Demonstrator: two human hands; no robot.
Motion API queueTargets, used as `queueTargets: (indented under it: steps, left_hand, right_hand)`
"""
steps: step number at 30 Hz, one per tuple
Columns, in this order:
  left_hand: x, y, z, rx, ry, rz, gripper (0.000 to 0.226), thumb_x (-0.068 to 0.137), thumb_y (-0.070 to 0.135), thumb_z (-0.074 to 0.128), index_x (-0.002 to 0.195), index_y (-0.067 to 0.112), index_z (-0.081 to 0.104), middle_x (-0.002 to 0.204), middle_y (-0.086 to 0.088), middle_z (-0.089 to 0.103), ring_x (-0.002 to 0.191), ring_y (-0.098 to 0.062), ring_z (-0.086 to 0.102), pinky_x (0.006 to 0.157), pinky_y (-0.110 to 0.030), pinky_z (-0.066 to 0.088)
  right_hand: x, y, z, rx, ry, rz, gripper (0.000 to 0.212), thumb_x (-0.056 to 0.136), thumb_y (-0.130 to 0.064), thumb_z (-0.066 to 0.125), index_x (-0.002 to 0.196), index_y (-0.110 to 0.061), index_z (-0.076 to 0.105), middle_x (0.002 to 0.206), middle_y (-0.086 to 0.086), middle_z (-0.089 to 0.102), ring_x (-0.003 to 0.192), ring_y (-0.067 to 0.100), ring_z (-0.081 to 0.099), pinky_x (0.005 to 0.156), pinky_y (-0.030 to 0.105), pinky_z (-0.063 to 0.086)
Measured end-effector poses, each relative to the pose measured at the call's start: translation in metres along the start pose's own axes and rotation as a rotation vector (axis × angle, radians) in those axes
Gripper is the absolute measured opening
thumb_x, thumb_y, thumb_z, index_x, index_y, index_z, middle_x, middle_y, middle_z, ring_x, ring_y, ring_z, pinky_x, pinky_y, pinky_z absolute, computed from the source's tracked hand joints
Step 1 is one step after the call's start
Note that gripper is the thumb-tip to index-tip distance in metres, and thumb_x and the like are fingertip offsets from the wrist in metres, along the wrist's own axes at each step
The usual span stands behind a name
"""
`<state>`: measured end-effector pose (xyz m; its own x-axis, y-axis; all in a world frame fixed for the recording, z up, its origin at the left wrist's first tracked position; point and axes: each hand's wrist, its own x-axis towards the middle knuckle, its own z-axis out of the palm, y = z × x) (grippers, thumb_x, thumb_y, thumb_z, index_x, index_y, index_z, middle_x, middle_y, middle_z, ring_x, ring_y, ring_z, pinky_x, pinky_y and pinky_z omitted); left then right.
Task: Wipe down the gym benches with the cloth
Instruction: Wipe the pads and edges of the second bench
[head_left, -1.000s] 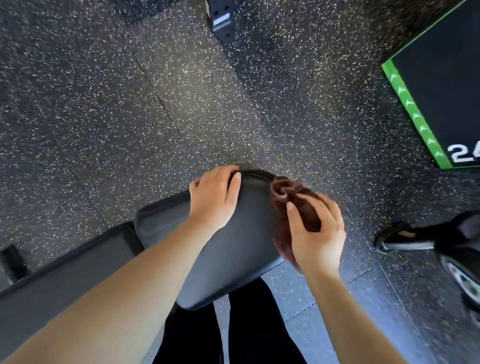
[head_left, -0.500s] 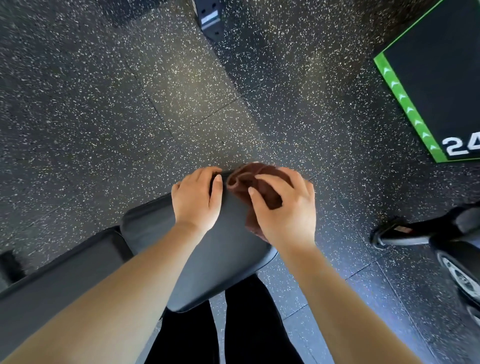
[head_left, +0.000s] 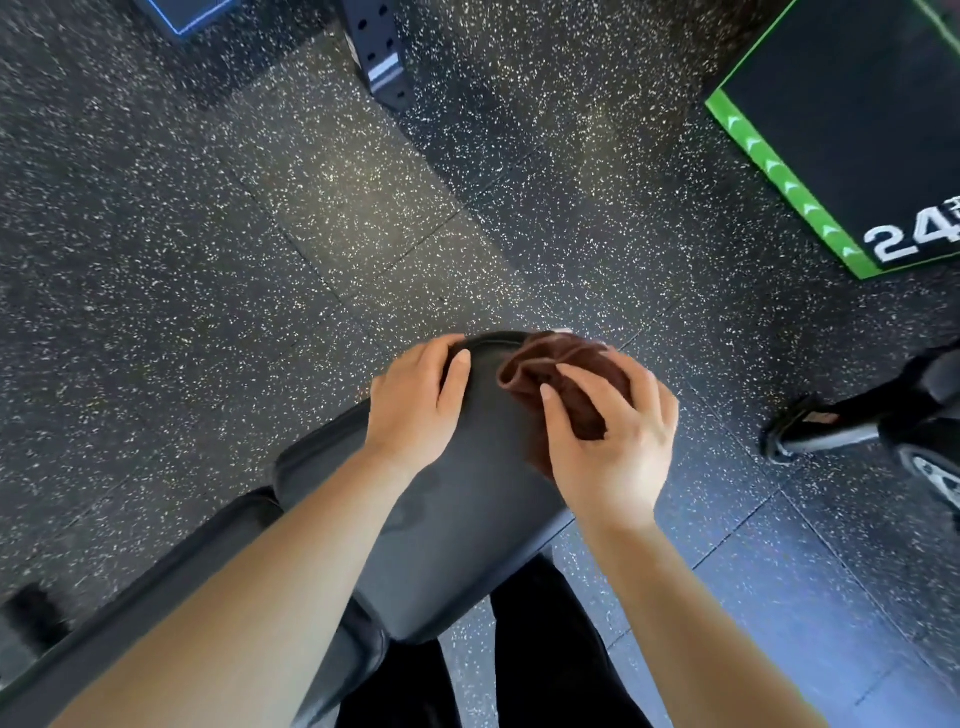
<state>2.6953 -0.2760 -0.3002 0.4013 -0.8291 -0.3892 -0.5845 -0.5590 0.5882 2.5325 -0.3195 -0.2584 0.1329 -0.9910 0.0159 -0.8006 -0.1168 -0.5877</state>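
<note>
The dark grey padded gym bench (head_left: 467, 519) runs from the lower left to the centre of the head view, its rounded end pad pointing away from me. My left hand (head_left: 415, 405) lies on the far left corner of that pad, fingers curled over its edge. My right hand (head_left: 608, 447) holds a bunched brown cloth (head_left: 561, 364) against the pad's far right corner. Part of the cloth is hidden under my fingers.
Speckled black rubber floor lies all around. A black box with a green edge and "24" (head_left: 852, 145) stands at the upper right. A black perforated steel post foot (head_left: 382, 57) is at top centre. Wheeled equipment (head_left: 883, 421) sits at the right. My dark trouser legs (head_left: 540, 649) are below the pad.
My right hand has carried the cloth from the pad's right side up onto its far corner. My left hand keeps its hold on the pad's edge.
</note>
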Motion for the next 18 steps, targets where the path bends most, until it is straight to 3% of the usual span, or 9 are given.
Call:
queueTargets:
  steps: [3,8,18]
  left_hand:
    - [-0.009,-0.021,-0.008,0.038,-0.072,0.061,0.044,0.097,0.039,0.03,0.134,0.02,0.043,0.131,-0.001,0.053,0.121,-0.023,0.047,0.098,-0.047,0.038]
    - [-0.063,-0.09,-0.026,0.105,-0.016,0.029,0.046,0.096,0.033,0.036,0.139,0.017,0.036,0.14,-0.003,0.045,0.127,-0.023,0.042,0.101,-0.051,0.036]
    - [-0.165,-0.198,-0.026,0.348,-0.171,-0.029,0.061,0.096,0.04,0.033,0.149,0.018,0.011,0.157,0.002,0.011,0.142,-0.015,0.017,0.113,-0.048,0.022]
  right_hand:
    - [0.005,-0.021,0.013,-0.155,-0.045,-0.109,0.018,0.078,-0.04,0.068,0.094,-0.035,0.072,0.119,-0.005,0.062,0.108,0.032,0.052,0.082,0.049,0.048]
    - [-0.016,-0.041,0.041,-0.301,-0.117,-0.297,0.016,0.08,-0.038,0.069,0.096,-0.034,0.071,0.125,-0.001,0.059,0.116,0.036,0.049,0.084,0.053,0.043]
    - [-0.145,-0.054,0.113,-0.335,-0.238,-0.532,0.015,0.077,-0.035,0.071,0.091,-0.034,0.071,0.123,-0.001,0.061,0.113,0.03,0.047,0.074,0.049,0.046]
